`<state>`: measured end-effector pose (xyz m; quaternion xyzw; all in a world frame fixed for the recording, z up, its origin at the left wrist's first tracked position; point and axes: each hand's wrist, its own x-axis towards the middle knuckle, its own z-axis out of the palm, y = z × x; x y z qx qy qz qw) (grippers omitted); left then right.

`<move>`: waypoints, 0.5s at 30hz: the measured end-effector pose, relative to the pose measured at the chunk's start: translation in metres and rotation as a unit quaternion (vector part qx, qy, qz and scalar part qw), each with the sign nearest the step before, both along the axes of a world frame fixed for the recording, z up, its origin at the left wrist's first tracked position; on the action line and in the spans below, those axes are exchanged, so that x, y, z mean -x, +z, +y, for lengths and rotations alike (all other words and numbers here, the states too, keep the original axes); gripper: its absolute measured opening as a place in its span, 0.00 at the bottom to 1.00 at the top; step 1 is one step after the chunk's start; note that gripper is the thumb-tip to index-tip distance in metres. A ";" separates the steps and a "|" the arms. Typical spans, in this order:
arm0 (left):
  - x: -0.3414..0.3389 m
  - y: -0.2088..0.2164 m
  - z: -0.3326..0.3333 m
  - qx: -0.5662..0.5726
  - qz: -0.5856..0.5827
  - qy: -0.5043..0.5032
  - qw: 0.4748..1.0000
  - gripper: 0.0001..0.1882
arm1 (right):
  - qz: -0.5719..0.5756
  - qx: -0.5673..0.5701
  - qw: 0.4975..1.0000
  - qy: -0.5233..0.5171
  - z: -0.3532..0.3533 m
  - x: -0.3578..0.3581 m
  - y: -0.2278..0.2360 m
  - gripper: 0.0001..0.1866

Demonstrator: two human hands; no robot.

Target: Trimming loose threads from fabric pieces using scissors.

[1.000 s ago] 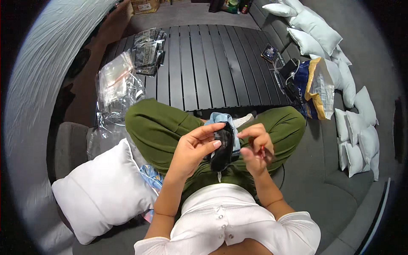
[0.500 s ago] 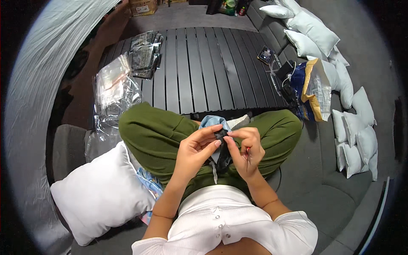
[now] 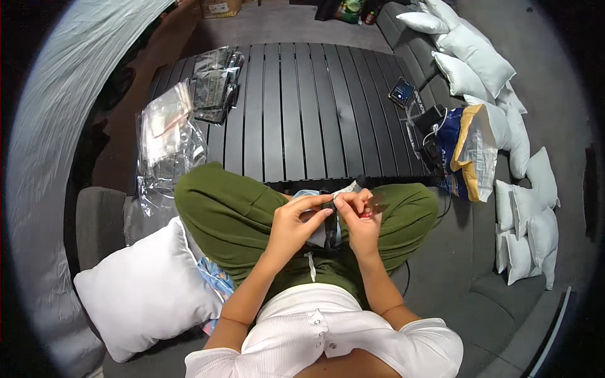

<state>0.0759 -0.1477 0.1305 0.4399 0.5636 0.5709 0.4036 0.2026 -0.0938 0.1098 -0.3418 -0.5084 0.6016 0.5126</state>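
Nearest the viewer, a person in a white shirt (image 3: 277, 343) and green trousers (image 3: 220, 201) sits with bent knees on a grey sofa (image 3: 435, 252). Above the lap, between the two hands, is a piece of black cloth (image 3: 331, 230). The left hand (image 3: 301, 219) pinches its upper part between thumb and forefinger. The right hand (image 3: 358, 217), its thumb and forefinger drawn together, pinches the same upper part just beside the left fingertips. A small red thing (image 3: 367, 215) lies against the right hand's fingers, too blurred to identify. Light blue cloth (image 3: 305, 193) shows just beyond the left hand. To the left, a white pillow (image 3: 151, 286) lies on the sofa, with a patterned cloth (image 3: 215, 277) at its right edge.

Beyond the knees stands a black slatted table (image 3: 293, 113). Clear bags (image 3: 165, 126) spread over its near left corner; dark packets (image 3: 211, 85) in clear wrapping lie behind them. A blue and yellow sack (image 3: 469, 151) stands near the right edge, and a phone (image 3: 401, 92) lies farther back. Along the right, small pillows (image 3: 476, 57) line the sofa. Farthest off, at the upper border, are a cardboard box (image 3: 220, 7) and a bottle (image 3: 370, 17)
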 end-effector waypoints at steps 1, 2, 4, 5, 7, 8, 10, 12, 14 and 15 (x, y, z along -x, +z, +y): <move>0.001 -0.002 0.005 0.007 0.000 -0.003 1.000 0.12 | 0.007 0.049 0.999 0.003 0.004 -0.002 -0.002 0.17; 0.003 -0.004 0.010 0.015 0.015 -0.015 1.000 0.12 | 0.014 0.070 0.997 0.003 0.007 -0.003 -0.002 0.17; 0.005 -0.006 0.017 0.041 0.018 -0.030 0.999 0.12 | 0.011 0.081 0.997 0.003 0.014 -0.005 -0.009 0.18; 0.005 -0.007 0.021 0.048 0.018 -0.034 0.998 0.12 | 0.007 0.084 0.996 0.007 0.016 -0.006 -0.012 0.18; 0.007 -0.010 0.027 0.066 0.007 -0.041 0.997 0.11 | 0.021 0.106 0.994 0.008 0.021 -0.006 -0.013 0.17; 0.009 -0.009 0.029 0.089 0.002 -0.050 0.995 0.11 | 0.032 0.119 0.992 0.007 0.023 -0.005 -0.012 0.18; 0.010 -0.019 0.034 0.096 -0.045 -0.063 0.992 0.11 | 0.050 0.132 0.990 0.006 0.027 -0.004 -0.015 0.18; 0.013 -0.021 0.038 0.118 -0.104 -0.088 0.984 0.11 | 0.057 0.162 0.985 0.012 0.031 -0.006 -0.015 0.18; 0.015 -0.023 0.042 0.128 -0.127 -0.091 0.979 0.11 | 0.070 0.199 0.977 0.026 0.036 -0.006 -0.014 0.18; 0.017 -0.024 0.044 0.133 -0.147 -0.093 0.976 0.11 | 0.068 0.204 0.976 0.025 0.038 -0.005 -0.014 0.18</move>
